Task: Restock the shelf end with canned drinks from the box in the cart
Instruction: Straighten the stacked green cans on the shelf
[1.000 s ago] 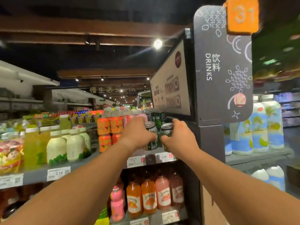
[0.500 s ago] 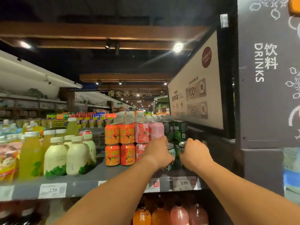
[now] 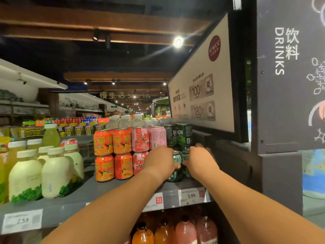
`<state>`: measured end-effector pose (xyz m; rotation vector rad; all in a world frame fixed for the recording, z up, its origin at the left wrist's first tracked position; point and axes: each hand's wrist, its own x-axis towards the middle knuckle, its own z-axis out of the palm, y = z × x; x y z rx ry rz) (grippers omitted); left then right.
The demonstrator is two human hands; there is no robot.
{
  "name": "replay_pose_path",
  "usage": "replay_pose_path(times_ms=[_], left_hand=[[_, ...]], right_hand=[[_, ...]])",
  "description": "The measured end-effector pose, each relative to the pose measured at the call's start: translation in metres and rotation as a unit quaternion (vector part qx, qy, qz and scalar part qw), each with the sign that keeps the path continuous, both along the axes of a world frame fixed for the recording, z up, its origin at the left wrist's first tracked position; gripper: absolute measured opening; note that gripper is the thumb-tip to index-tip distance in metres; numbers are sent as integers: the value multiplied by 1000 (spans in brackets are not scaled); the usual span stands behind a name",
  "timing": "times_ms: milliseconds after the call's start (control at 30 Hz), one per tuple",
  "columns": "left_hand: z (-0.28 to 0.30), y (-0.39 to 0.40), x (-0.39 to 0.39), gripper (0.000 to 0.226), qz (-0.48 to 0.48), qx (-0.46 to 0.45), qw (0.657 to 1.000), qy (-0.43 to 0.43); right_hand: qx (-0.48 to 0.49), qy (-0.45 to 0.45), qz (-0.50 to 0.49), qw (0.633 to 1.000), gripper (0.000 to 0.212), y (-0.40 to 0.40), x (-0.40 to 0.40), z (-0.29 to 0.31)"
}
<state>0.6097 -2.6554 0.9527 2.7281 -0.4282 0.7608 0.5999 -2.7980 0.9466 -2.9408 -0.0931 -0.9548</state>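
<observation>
Cans now down on the shelf [image 3: 105, 194] at 3 o'clock of the pink stack [image 3: 140, 152]: your left hand [image 3: 161, 161] wraps one green can [image 3: 176, 159], your right hand [image 3: 200, 162] the other green can [image 3: 185, 154]; a second ago you carried both. Release next.

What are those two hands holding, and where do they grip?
Each holds a green can by its side. The left hand wraps the left can; the right hand wraps the right can. Both cans stand on or just above the shelf.
</observation>
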Motion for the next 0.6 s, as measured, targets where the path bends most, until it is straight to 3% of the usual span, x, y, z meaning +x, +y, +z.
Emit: replay_pose_path(times_ms=[200,333,600], left_hand=[[-1,-9,9,43,-7,-4,1000,15],[-6,-19,15,27,2,29,1000,10],[-10,-35,25,34,29,60,998,18]], right_hand=[[142,31,-51,988,48,-1,17,2],[162,29,-58,985,45,-6,27,-3],[194,49,-49,979,43,-12,46,-4]])
